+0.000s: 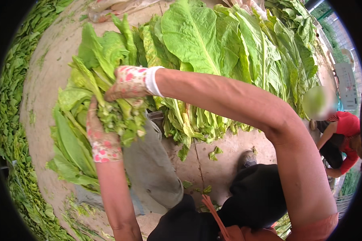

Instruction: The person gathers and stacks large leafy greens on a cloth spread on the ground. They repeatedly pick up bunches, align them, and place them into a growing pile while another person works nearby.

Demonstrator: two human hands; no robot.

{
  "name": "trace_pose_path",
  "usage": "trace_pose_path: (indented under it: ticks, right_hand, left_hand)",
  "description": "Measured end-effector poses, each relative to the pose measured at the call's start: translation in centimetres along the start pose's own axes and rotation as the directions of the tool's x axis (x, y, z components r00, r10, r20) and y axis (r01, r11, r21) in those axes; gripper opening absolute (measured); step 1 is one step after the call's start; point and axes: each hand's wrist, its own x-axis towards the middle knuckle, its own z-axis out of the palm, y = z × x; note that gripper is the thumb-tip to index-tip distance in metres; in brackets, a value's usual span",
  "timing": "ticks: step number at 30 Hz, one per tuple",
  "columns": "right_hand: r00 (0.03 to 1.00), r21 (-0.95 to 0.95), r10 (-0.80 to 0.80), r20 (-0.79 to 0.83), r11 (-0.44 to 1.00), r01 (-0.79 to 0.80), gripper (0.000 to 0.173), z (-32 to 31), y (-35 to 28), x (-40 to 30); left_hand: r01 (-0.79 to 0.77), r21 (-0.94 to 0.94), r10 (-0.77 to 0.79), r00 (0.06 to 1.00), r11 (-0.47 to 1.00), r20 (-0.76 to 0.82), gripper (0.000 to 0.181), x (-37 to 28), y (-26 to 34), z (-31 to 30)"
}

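Observation:
Both my hands wear pale work gloves with pink spots. My left hand point(104, 137) is against the near side of a bunch of large green leaves point(75, 132), its fingers partly hidden under them. From above, my right hand point(129, 82) grips the same bunch near its stalk ends, with the fingertips hidden among the leaves. Beyond my right forearm lies a long row of broad green and yellowing leaves point(196, 36), stalk ends towards me. A grey-green cloth point(150, 162) is beneath the bunch and beside my left forearm.
Leaf piles point(12, 99) line the left edge of the concrete floor point(48, 72). Leaf scraps point(215, 153) lie near my shoe point(247, 159). A crumpled plastic sheet point(108, 12) is at the top. At the right, another person in a red top point(348, 126) is low down near the leaf row.

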Motion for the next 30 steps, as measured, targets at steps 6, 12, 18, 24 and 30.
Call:
trace_pose_path:
  ticks: [6, 12, 18, 24, 30]
  right_hand:
    - [0.631, -0.500, -0.776, -0.013, 0.552, 0.668, 0.031, -2.2, 8.5, -3.0]
    - [0.916, 0.411, 0.090, -0.391, 0.908, 0.086, 0.047, 2.1, 2.5, -7.6]
    - [0.632, 0.371, 0.062, -0.773, 0.851, 0.370, 0.062, -3.9, -0.7, -15.9]
    - [0.623, -0.111, -0.274, -0.732, 0.951, 0.288, 0.063, -11.3, 3.7, -36.4]
    - [0.543, 0.420, 0.341, -0.767, 0.907, 0.025, 0.073, -5.5, 17.5, -55.7]
  left_hand:
    - [0.064, 0.070, -0.073, 0.988, 0.995, 0.137, 0.043, -6.3, -2.8, 6.3]
    - [0.174, 0.143, -0.188, 0.977, 0.974, 0.096, 0.048, -3.7, -1.5, 2.0]
    - [-0.794, 0.479, 0.519, 0.607, 0.374, 0.601, 0.045, -3.0, 1.7, 1.3]
    - [-0.709, 0.189, 0.513, 0.643, 0.679, 0.569, 0.045, -10.8, 0.0, 20.1]
    - [-0.507, 0.062, 0.301, 0.602, 0.860, 0.739, 0.045, -22.6, -10.0, 37.2]
